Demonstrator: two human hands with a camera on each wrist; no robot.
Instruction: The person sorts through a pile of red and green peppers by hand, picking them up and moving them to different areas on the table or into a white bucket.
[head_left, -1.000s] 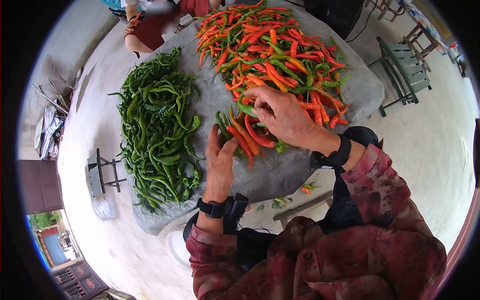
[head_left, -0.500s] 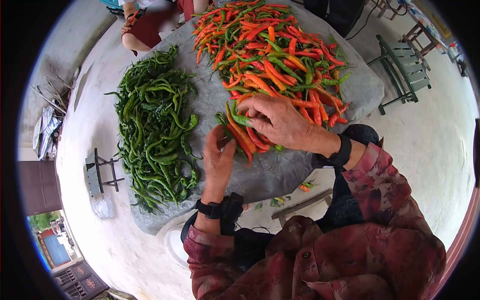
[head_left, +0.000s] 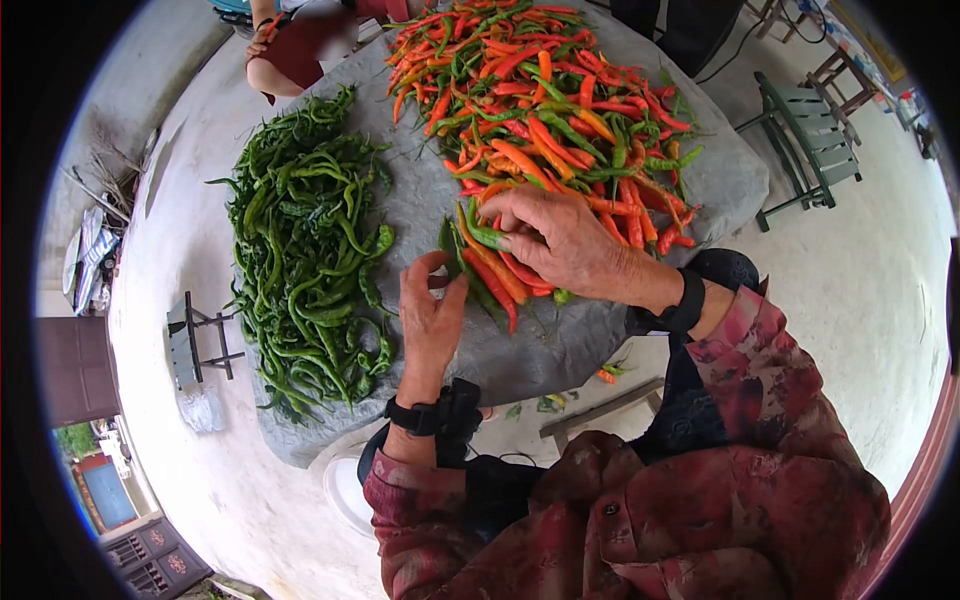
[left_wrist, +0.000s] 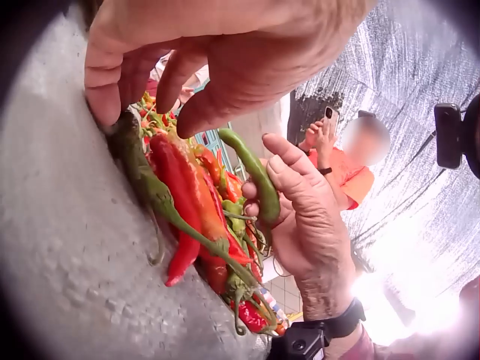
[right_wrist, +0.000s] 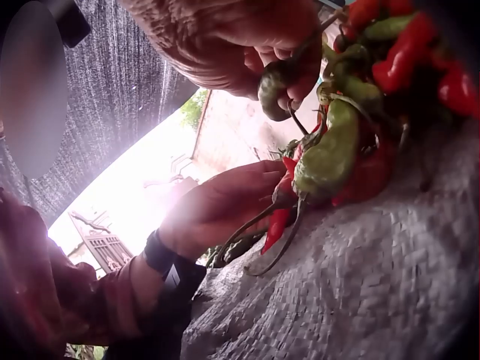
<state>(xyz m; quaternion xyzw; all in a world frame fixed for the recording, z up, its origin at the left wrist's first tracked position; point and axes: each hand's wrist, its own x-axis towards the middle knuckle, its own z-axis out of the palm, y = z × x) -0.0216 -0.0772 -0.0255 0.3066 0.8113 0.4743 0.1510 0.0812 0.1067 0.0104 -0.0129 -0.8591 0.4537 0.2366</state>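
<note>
Between its thumb and fingers, my right hand [head_left: 572,242] pinches a green chili pepper [head_left: 486,236]; the left wrist view shows this curved green chili [left_wrist: 256,178] held up off the sheet. My left hand [head_left: 430,318] is at the left edge of a small group of red and orange chilies [head_left: 497,278], thumb and forefinger bowed with a gap between. In the left wrist view its fingertips reach the end of a dark green chili [left_wrist: 140,165] lying beside a red chili [left_wrist: 178,180]. Behind my right hand spreads a heap of mostly red chilies [head_left: 530,110].
A long pile of green chilies [head_left: 310,250] lies on the left of the grey sheet [head_left: 420,130]. Another person [head_left: 300,55] sits across at the far left. A green folding chair [head_left: 815,140] stands at right, a small stool [head_left: 195,335] at left.
My left hand has drawn slightly left and down, away from the red and orange chilies. My right hand has shifted a little left, still holding the green chili.
</note>
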